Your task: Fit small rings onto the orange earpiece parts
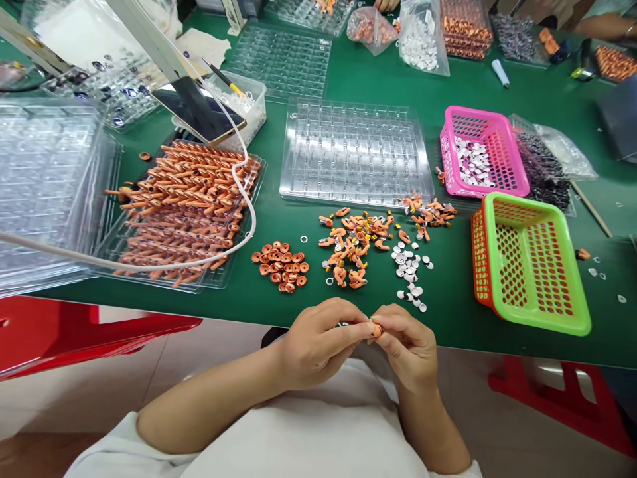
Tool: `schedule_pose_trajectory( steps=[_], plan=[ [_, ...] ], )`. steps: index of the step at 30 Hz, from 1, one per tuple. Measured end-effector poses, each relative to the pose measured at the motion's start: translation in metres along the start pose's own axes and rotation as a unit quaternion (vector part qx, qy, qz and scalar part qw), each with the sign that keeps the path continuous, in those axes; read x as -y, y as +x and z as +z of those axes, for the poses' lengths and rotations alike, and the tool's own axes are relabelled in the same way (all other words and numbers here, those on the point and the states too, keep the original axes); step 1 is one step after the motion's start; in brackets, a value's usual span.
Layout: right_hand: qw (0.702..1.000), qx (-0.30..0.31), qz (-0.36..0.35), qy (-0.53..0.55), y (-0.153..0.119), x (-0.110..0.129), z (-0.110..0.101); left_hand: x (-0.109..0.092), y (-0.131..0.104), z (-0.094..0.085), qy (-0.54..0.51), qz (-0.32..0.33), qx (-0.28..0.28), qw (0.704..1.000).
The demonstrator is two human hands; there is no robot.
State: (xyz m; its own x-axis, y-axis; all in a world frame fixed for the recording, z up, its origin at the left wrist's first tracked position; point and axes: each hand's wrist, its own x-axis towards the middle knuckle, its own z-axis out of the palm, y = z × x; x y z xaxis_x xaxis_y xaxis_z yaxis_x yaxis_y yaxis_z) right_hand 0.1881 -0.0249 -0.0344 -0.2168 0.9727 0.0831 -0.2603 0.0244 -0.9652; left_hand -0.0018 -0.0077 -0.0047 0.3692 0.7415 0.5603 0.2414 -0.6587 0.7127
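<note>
My left hand [326, 342] and my right hand [411, 345] meet at the table's front edge, fingertips pinched on a small orange plastic part [377, 329]. Fingers cover most of that part. Just beyond them lies a loose pile of orange curved pieces [351, 245], some with yellow bits. To its left, round orange caps [284, 267] sit in a heap. White discs [411, 272] are scattered on the right of the curved pieces. A thin white ring [304, 239] rests between the caps and the curved pieces.
A clear compartment tray [355, 153] lies behind the piles. On the right stand a pink basket [450, 166] with white pieces and a green basket [580, 292]. Stacked orange parts [189, 192] lie left, crossed by a white cable [251, 206]. Red stools [542, 398] flank me.
</note>
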Motion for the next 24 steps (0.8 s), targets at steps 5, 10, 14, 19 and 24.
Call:
schedule_pose_trajectory(
  steps=[5, 10, 14, 19, 24],
  plan=[
    [1.000, 0.002, -0.005, -0.006, 0.000, 0.000, 0.000, 0.000, -0.001, 0.000, 0.006, 0.003, 0.001, 1.000],
    [1.000, 0.010, -0.010, -0.023, 0.000, 0.002, -0.002, 0.000, 0.000, -0.001, 0.015, -0.001, 0.000, 1.000],
    [0.998, 0.021, -0.025, -0.044, 0.002, 0.004, -0.003, -0.001, 0.000, -0.001, 0.017, 0.005, -0.005, 1.000],
    [0.991, 0.038, -0.063, -0.115, 0.002, 0.009, -0.005, 0.001, -0.002, -0.001, 0.017, 0.011, 0.000, 1.000],
    [0.980, 0.054, -0.086, -0.170, 0.004, 0.015, -0.004, 0.003, -0.004, -0.001, 0.024, 0.008, 0.008, 1.000]
  ],
)
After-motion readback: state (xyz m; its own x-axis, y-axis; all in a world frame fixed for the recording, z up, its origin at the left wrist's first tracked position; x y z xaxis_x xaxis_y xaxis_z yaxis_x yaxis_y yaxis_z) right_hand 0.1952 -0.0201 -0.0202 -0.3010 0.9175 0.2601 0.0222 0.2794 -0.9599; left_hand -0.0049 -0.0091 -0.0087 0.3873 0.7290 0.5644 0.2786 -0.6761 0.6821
